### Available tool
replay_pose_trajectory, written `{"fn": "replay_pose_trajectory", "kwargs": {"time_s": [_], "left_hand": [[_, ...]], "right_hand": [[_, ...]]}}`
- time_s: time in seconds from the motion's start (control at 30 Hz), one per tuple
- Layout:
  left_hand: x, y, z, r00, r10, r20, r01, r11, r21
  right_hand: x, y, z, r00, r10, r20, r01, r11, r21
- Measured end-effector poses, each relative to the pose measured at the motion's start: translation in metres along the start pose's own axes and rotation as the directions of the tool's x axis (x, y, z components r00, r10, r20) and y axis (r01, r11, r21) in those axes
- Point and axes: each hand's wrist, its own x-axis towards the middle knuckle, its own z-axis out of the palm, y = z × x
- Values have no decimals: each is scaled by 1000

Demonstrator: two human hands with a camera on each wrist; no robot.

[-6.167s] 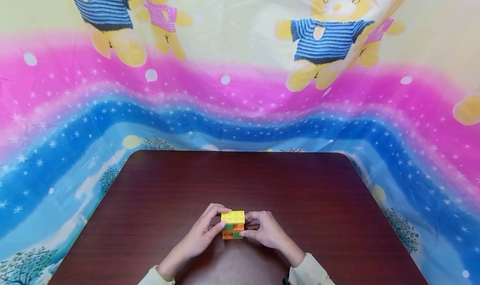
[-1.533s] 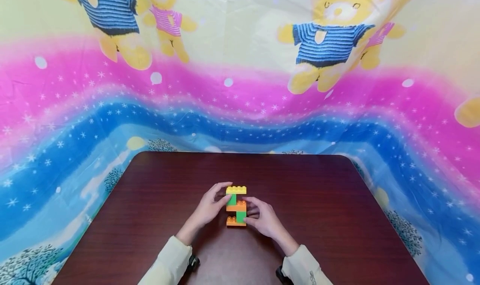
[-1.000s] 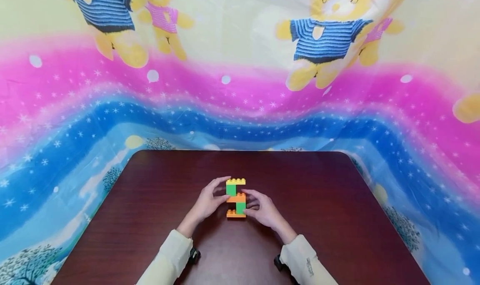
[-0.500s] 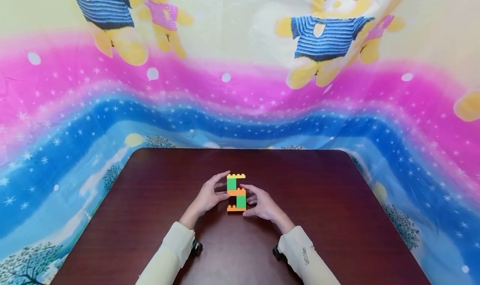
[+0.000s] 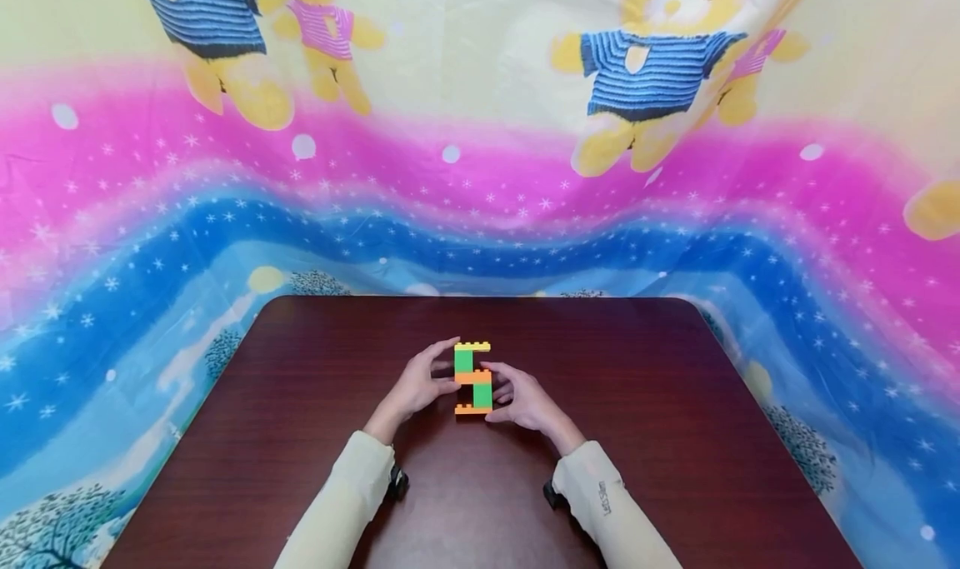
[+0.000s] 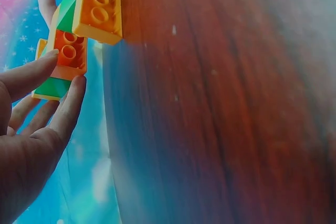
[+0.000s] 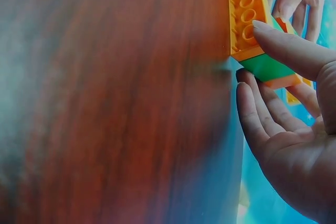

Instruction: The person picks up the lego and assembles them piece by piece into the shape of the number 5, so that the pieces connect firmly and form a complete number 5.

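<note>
Both hands hold an S-shaped stack of toy building bricks (image 5: 472,378) upright before the head camera. From the top it has a yellow brick (image 5: 471,347), a green brick (image 5: 463,361), an orange brick (image 6: 76,72), another green brick (image 7: 265,66) and a bottom orange brick (image 7: 244,40). My left hand (image 5: 420,385) grips the left side, thumb at the middle orange brick and index fingertip by the yellow one. On the right side, my right hand (image 5: 531,401) pinches the lower part, its thumb at the bottom orange brick. Hollow brick undersides show in both wrist views.
A dark red-brown wooden table (image 5: 637,369) with rounded far corners lies beneath. Behind it and along its sides hangs a curtain (image 5: 510,177) printed with bears and snowflakes. A black strap (image 5: 553,494) shows at the right cuff, another at the left.
Both hands have carried the brick stack away from the body and up in the head view. It has tilted, so its S-shaped side now faces the head camera instead of its studded top.
</note>
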Motion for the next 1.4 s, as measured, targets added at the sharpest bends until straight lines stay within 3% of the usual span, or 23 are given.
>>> {"fn": "replay_pose_trajectory", "kwargs": {"time_s": [0.37, 0.7, 1.4], "left_hand": [[14, -5, -2, 999, -21, 41, 20, 999, 35], [21, -9, -6, 995, -41, 86, 41, 999, 4], [24, -20, -8, 982, -129, 136, 132, 991, -16]], "right_hand": [[7, 6, -5, 1000, 28, -4, -28, 998, 57], [10, 10, -9, 998, 54, 20, -56, 992, 112], [12, 14, -11, 992, 108, 61, -116, 982, 150]]}}
